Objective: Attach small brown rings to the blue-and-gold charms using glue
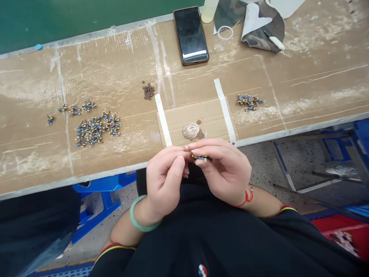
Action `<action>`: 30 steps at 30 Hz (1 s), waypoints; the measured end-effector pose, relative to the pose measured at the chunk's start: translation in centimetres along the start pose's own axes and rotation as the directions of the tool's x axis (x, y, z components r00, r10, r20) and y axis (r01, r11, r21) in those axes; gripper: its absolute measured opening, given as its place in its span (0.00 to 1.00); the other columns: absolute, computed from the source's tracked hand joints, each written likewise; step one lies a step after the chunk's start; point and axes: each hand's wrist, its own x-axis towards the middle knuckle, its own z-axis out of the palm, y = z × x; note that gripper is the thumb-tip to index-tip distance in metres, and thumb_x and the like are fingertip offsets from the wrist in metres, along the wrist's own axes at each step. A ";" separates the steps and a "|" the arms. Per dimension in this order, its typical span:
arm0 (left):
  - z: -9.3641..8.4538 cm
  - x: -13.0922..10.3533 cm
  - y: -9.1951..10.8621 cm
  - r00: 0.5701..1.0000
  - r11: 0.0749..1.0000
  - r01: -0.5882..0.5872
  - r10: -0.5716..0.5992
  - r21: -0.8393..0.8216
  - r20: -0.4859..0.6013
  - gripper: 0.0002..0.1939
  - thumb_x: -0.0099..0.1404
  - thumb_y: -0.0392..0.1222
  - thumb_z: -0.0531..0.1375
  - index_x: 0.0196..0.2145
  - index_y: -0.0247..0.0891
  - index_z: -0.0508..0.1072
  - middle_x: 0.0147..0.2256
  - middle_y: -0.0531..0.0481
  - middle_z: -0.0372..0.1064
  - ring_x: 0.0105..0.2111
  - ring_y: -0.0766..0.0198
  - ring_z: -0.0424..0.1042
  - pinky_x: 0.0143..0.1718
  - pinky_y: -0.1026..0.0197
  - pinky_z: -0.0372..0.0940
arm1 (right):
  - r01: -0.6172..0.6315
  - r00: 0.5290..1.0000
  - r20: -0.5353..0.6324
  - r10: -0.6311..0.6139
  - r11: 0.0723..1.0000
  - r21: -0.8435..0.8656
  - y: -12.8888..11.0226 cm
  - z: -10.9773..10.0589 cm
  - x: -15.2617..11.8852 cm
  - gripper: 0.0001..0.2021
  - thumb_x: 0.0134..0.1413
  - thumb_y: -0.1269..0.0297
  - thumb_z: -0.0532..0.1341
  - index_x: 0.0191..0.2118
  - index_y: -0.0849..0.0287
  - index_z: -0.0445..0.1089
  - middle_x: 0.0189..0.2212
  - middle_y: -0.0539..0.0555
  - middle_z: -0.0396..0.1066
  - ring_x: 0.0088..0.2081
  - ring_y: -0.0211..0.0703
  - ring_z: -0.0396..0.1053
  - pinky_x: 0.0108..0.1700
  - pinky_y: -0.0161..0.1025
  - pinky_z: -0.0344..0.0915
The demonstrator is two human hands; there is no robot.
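Note:
Both hands meet just in front of the table edge. My right hand [227, 169] pinches a tiny blue and yellow figurine [201, 158] between thumb and fingers. My left hand [165, 179] is closed, its fingertips right at the figurine's left end; what lies between them, if anything, is hidden. Just beyond the fingers, a clear glossy blob [190, 131] sits on a cardboard piece [178, 115], with a brown smear beside it. Small brown rings [148, 91] are heaped farther back. Many similar figurines [92, 130] lie on the left, and a smaller cluster [250, 102] on the right.
White tape strips [163, 120] flank the cardboard. At the back are a phone [191, 35], a clear plastic cup [224, 38] with a thin stick, a pale bottle [209, 10] and camouflage cloth [261, 29]. A blue stool [105, 188] stands below the table on the left.

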 end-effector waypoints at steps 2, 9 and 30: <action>-0.3 0.1 0.6 0.997 0.993 -0.071 0.066 0.093 0.047 0.13 0.74 0.36 0.62 0.35 0.41 0.86 0.26 0.50 0.74 0.29 0.59 0.74 0.35 0.58 0.72 | 0.030 0.999 -0.014 -0.030 0.999 -0.016 0.3 -0.1 -0.1 0.10 0.70 0.70 0.68 0.51 0.49 0.82 0.46 0.54 0.88 0.47 0.49 0.88 0.49 0.47 0.88; -0.1 0.4 1.9 0.969 0.940 -0.232 0.200 0.250 0.147 0.17 0.69 0.28 0.58 0.40 0.38 0.87 0.38 0.43 0.83 0.34 0.58 0.79 0.39 0.57 0.77 | 0.114 0.988 -0.108 -0.110 0.993 0.029 1.1 0.1 -0.4 0.09 0.72 0.66 0.67 0.53 0.48 0.83 0.46 0.54 0.88 0.45 0.48 0.88 0.46 0.44 0.88; 1.7 -0.2 0.1 0.966 0.973 -0.147 0.180 -0.177 0.186 0.32 0.71 0.25 0.61 0.62 0.56 0.85 0.52 0.45 0.82 0.30 0.67 0.76 0.30 0.65 0.75 | 0.270 0.926 -0.290 -0.243 0.961 0.059 2.5 -0.5 0.0 0.15 0.74 0.63 0.67 0.60 0.41 0.82 0.51 0.52 0.87 0.45 0.48 0.89 0.42 0.44 0.90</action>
